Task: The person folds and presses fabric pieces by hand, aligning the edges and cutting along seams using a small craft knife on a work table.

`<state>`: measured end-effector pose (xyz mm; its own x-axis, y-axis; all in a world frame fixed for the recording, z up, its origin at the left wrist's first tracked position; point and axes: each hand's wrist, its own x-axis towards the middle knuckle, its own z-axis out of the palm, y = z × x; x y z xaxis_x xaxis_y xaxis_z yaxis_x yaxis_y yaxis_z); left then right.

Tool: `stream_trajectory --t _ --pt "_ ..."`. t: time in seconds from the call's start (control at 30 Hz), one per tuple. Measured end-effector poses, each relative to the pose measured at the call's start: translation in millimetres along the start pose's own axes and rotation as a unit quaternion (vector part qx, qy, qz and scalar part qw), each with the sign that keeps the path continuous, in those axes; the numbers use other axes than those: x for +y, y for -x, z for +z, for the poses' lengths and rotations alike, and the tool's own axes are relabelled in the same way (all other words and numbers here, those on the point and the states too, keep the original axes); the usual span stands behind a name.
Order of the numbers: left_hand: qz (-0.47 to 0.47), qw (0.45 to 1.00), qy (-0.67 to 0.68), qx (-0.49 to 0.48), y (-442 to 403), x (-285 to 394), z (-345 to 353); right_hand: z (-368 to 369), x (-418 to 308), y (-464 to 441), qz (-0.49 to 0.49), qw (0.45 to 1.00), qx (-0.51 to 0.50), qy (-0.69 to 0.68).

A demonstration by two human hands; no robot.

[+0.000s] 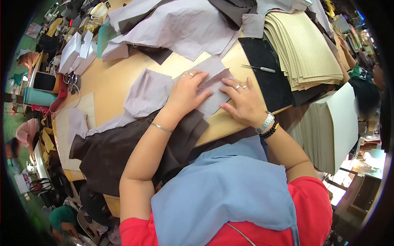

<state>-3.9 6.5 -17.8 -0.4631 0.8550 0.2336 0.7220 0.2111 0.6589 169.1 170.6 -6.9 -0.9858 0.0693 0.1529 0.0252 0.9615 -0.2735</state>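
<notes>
A small piece of greyish-lilac cloth [213, 108] lies folded over on the wooden table in front of me. My left hand [185, 93] rests palm down on its left side, fingers stretched forward and thumb pointing right. On the cloth's right edge, my right hand [245, 100] touches down with spread fingertips, its thumb apart from the fingers. Both hands press on the cloth rather than grip it. Under my left forearm lies dark brown fabric [119, 149], beside more crumpled lilac cloth [145, 93].
A pointed tool with a grey handle [267, 69] lies on a black sheet [271, 88] to the right. Beyond it are stacked cream textured sheets [305, 47]. A large lilac cloth [168, 30] covers the far side. White boxes [70, 52] stand left; a person [63, 217] is lower left.
</notes>
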Motion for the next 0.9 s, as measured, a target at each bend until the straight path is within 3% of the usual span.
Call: stream_trajectory --t 0.2,0.3,0.4,0.43,0.47,0.5,0.53,0.63,0.7,0.9 --pt "0.012 0.997 -0.082 0.006 1 -4 8 -20 86 -12 0.061 0.981 0.175 0.06" --pt "0.002 0.995 -0.101 -0.018 2 2 5 -27 109 -7 0.095 0.99 0.083 0.061" --pt "-0.014 0.992 -0.118 -0.034 5 3 7 -29 110 -12 0.076 0.99 0.115 -0.025" --pt "-0.015 0.992 -0.12 -0.035 6 3 8 -31 104 -15 0.161 0.943 0.144 -0.253" --pt "-0.016 0.992 -0.122 -0.035 6 3 9 -31 95 -18 0.238 0.837 0.164 -0.465" --pt "-0.014 0.991 -0.128 -0.034 6 4 10 -33 88 -20 0.303 0.679 0.173 -0.646" --pt "-0.013 0.99 -0.134 -0.034 6 3 10 -35 90 -17 0.237 0.598 0.14 -0.753" --pt "-0.011 0.99 -0.139 -0.031 8 2 11 -32 63 -23 0.248 0.58 0.157 -0.76" --pt "-0.008 0.99 -0.139 -0.027 8 2 11 -17 58 -22 0.212 0.655 0.151 -0.709" --pt "-0.005 0.99 -0.136 -0.021 9 1 12 -8 51 -19 0.232 0.674 0.168 -0.681"
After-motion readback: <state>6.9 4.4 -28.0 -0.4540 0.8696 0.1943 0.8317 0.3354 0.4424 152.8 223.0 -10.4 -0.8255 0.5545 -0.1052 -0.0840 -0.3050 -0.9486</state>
